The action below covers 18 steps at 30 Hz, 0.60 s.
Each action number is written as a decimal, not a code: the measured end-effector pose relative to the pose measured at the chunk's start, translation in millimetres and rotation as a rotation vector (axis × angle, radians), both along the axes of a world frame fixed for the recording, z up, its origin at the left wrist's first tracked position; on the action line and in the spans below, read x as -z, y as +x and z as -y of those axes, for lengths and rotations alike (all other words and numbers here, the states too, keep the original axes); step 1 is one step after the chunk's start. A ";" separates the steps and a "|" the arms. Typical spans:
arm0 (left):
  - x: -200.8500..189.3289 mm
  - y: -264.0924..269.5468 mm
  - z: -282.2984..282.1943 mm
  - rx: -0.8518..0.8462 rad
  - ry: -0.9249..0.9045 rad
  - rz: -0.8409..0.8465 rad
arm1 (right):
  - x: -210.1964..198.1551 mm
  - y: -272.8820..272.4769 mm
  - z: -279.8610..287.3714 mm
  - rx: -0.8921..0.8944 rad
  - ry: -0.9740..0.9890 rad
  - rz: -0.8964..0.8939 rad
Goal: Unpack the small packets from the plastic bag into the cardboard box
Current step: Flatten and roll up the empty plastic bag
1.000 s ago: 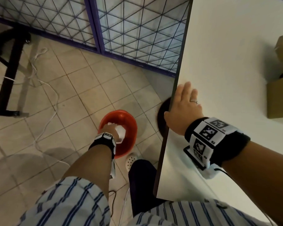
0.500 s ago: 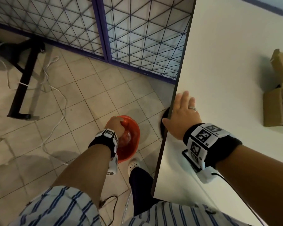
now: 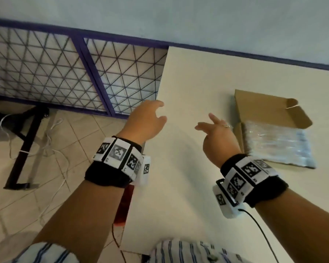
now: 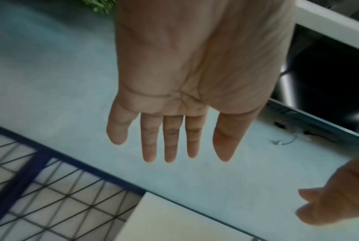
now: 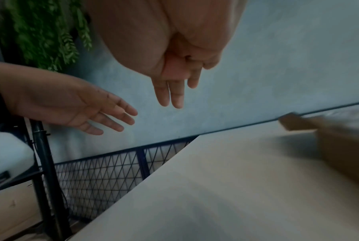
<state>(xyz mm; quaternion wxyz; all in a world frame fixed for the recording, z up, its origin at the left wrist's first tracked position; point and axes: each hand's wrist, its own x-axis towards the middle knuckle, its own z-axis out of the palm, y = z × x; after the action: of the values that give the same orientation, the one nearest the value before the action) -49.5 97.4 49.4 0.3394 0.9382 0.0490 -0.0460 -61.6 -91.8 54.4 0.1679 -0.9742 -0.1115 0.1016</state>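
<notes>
Both the left hand [image 3: 147, 121] and right hand [image 3: 218, 138] have come up empty, fingers spread, off the red floor bin toward the open brown cardboard box [image 3: 270, 111] on the white counter [image 3: 188, 168].

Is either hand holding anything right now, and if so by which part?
Nothing is held. The left hand and right hand are both empty, fingers spread, above the table.

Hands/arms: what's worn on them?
Left hand and right hand: each wrist carries a black band with white square-code tags and a white camera unit. A black cable leaves the right unit. A ring on the right. Blue-striped white sleeves.
</notes>
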 end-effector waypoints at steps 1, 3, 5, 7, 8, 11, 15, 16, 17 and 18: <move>-7.0 0.5 22.5 0.022 0.013 0.006 | -2.4 0.7 19.9 -0.025 0.003 0.028; -11.0 0.4 69.0 0.062 0.034 -0.018 | -4.2 0.1 62.9 -0.075 -0.028 0.076; -8.3 -1.9 115.9 0.109 0.033 -0.062 | -6.1 -3.6 108.1 -0.087 -0.076 0.094; 0.2 -2.9 158.2 0.137 0.050 -0.100 | -3.6 -5.3 156.4 -0.060 -0.140 0.129; 4.8 -3.6 177.5 0.143 0.062 -0.118 | -1.8 -6.1 180.9 -0.053 -0.185 0.157; 17.9 -11.7 226.4 0.137 0.118 -0.172 | 7.7 -15.5 251.0 0.007 -0.277 0.052; 39.9 -32.4 263.9 0.088 0.175 -0.235 | 27.8 -33.8 326.2 0.064 -0.264 -0.041; 45.9 -37.7 268.7 0.070 0.184 -0.259 | 32.9 -38.0 339.3 0.082 -0.253 -0.069; 52.0 -43.3 271.4 0.052 0.188 -0.290 | 39.0 -41.7 350.7 0.091 -0.256 -0.110; 56.6 -48.8 273.6 0.033 0.185 -0.321 | 45.8 -45.6 360.9 0.094 -0.270 -0.157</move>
<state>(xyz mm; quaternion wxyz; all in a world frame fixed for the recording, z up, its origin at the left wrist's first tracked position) -98.3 -176.2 -7.2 0.2385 0.9468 0.0912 -0.1961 -107.2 -452.7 8.6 0.0482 -0.9811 -0.0376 0.1836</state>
